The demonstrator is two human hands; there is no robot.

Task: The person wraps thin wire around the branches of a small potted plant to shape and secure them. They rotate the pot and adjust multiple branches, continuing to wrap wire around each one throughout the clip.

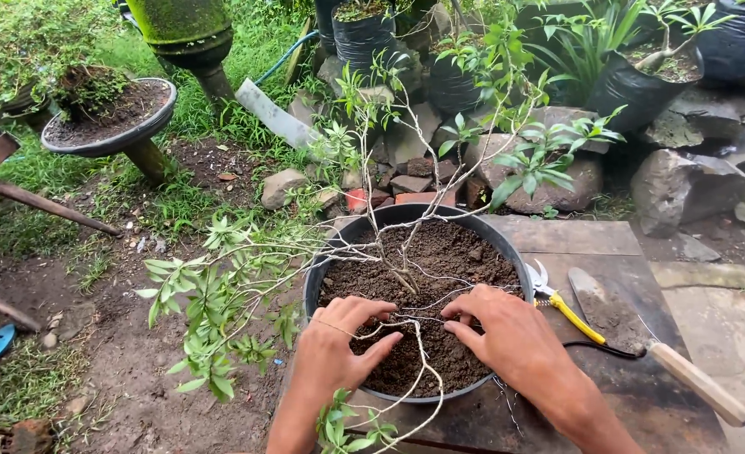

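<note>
A round black pot (326, 256) full of dark soil (448, 252) stands on a wet wooden board. A thin pale-stemmed plant (406, 282) grows from its middle, its leafy branches (213, 294) spreading left and toward me. My left hand (339, 345) lies palm down on the soil just left of the stem base, fingers spread. My right hand (499, 328) presses the soil just right of the stem, fingertips near the left hand's. Neither hand holds anything.
Yellow-handled pruning shears (562, 307) and a trowel with a wooden handle (696, 382) lie on the board (625, 387) right of the pot. Rocks (684, 185), black planter bags and a shallow dish of soil (108, 118) on a post stand behind. Bare dirt lies left.
</note>
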